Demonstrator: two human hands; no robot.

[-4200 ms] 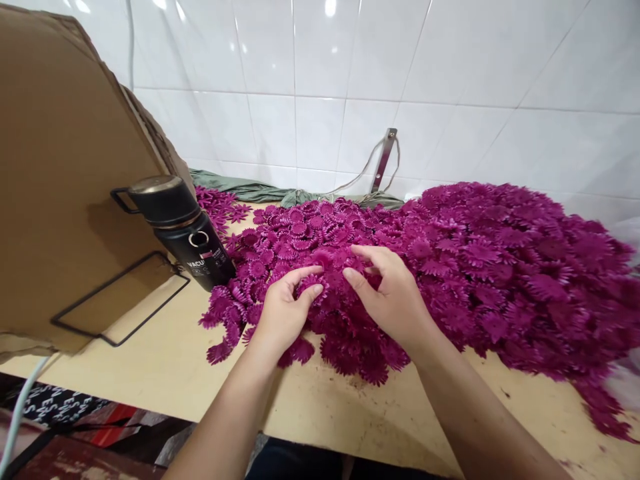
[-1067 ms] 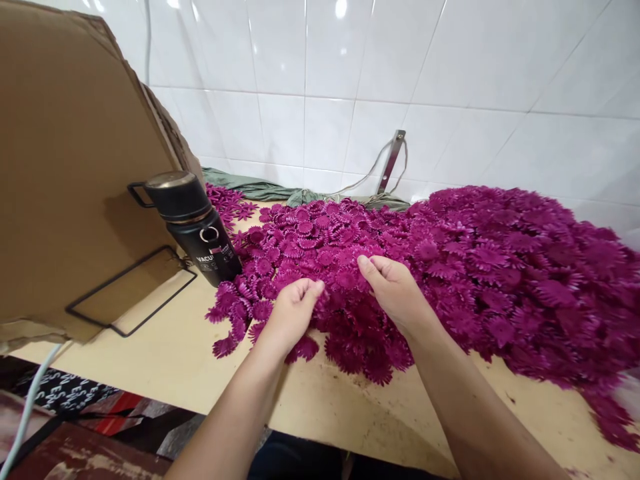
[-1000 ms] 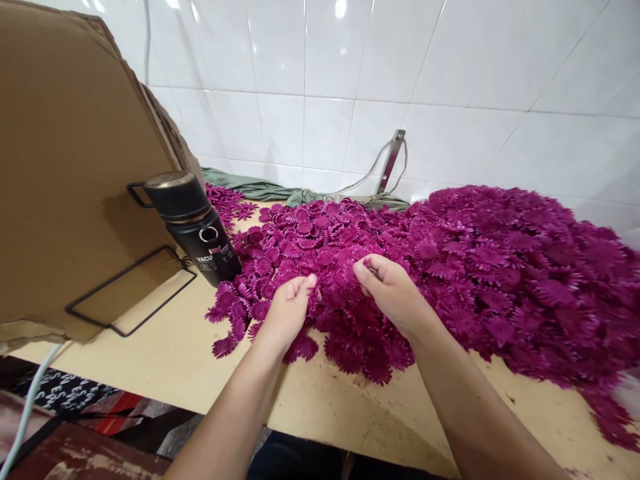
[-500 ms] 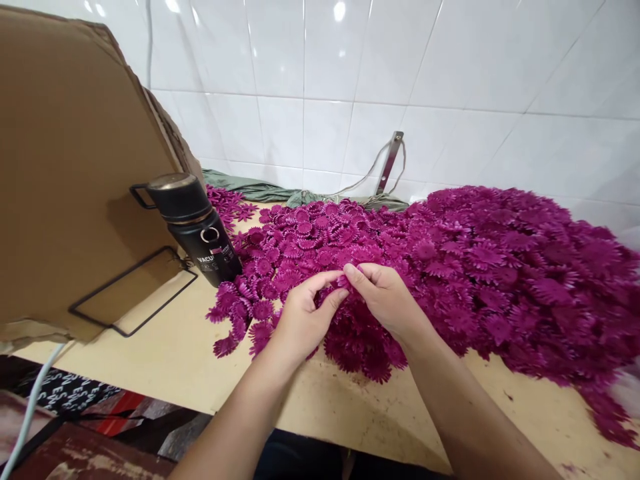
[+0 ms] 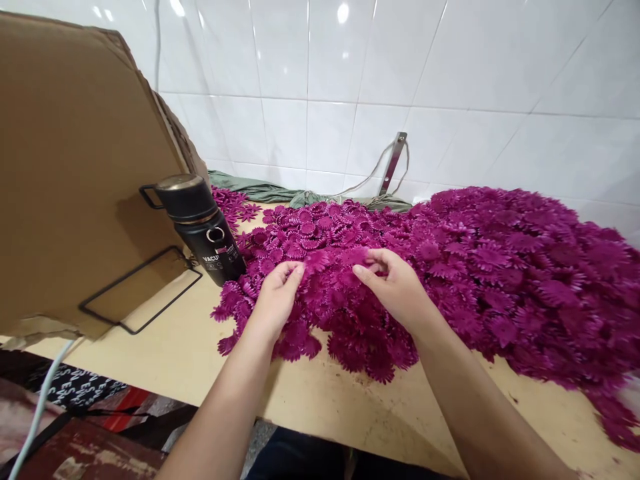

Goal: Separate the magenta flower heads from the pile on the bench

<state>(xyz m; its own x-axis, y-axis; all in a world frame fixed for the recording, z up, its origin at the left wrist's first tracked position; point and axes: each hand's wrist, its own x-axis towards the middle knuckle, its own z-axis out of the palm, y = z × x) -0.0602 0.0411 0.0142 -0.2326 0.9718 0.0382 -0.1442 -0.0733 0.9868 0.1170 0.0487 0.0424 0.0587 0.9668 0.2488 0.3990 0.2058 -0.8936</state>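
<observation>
A large heap of magenta flower pieces (image 5: 500, 267) spreads over the pale tabletop (image 5: 350, 413). My left hand (image 5: 280, 290) is closed in a pinch on a magenta flower piece (image 5: 316, 262) at the heap's near left part. To its right, my right hand (image 5: 393, 283) hovers over the pile with thumb and fingertips apart; a blurred magenta piece (image 5: 356, 256) shows by its fingertips, and whether it is held is unclear. A gap filled by flowers below separates the two hands.
A black vacuum bottle (image 5: 207, 230) stands left of the heap, beside a large cardboard sheet (image 5: 75, 167) and a black wire frame (image 5: 143, 290). Green cloth (image 5: 260, 189) and a metal bracket (image 5: 393, 163) lie along the tiled wall. A white cable (image 5: 43, 400) hangs at lower left.
My hands, together at the fingertips before, have moved apart. The left went left and now pinches a flower piece in plain view; the right has shifted slightly right. The view has moved slightly.
</observation>
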